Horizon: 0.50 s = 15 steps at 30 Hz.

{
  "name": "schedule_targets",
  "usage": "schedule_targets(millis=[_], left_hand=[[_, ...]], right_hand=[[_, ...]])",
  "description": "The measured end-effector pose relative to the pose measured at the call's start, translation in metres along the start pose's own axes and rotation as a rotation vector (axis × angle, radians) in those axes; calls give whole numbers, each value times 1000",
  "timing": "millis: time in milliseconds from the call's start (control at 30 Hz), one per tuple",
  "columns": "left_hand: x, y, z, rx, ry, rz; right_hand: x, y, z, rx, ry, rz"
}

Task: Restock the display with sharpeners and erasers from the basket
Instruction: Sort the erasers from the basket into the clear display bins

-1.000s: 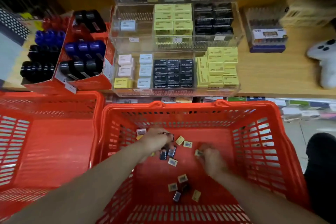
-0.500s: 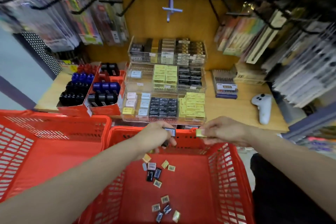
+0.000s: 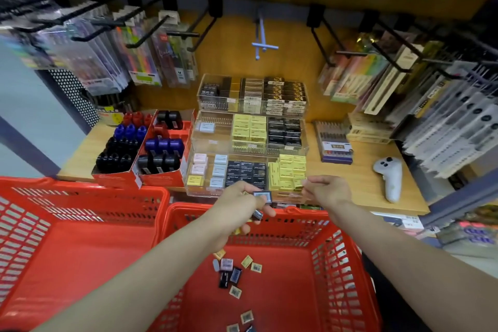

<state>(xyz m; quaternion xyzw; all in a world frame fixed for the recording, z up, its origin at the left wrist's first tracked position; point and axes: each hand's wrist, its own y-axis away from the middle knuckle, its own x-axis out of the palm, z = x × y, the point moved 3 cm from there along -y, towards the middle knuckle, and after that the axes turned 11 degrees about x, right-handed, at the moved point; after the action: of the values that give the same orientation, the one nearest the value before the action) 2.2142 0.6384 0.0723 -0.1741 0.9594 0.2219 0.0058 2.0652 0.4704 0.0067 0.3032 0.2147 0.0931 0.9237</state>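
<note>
Left hand [image 3: 242,201] grips several small erasers [image 3: 262,196] at once, right hand [image 3: 327,190] pinches a yellow eraser [image 3: 301,183]; the loose bunch could slip back into the basket [image 3: 347,259].

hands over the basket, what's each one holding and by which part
Left hand grips several small dark packs, fingers curled round their lower ends. Right hand pinches a yellow pack by its near edge.
</note>
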Motion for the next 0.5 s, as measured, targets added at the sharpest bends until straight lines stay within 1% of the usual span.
schedule_targets(millis=[100,167,267,333,400,500], left_hand=[[-1,-4,1,-1,-14,2],[0,-6,3,-7,-19,6],[-1,-9,6,-21,-12,5],[-2,-11,7,-25,12,2],[-1,-12,7,-29,21,1],[0,-13,6,-26,48,1]], right_hand=[[3,-5,9,-64,68,-96],[3,-8,12,-82,133,-128],[5,-8,13,-134,343,-123],[7,-7,11,-201,420,-111],[6,-8,8,-258,469,-147],[5,-11,5,-259,445,-199]])
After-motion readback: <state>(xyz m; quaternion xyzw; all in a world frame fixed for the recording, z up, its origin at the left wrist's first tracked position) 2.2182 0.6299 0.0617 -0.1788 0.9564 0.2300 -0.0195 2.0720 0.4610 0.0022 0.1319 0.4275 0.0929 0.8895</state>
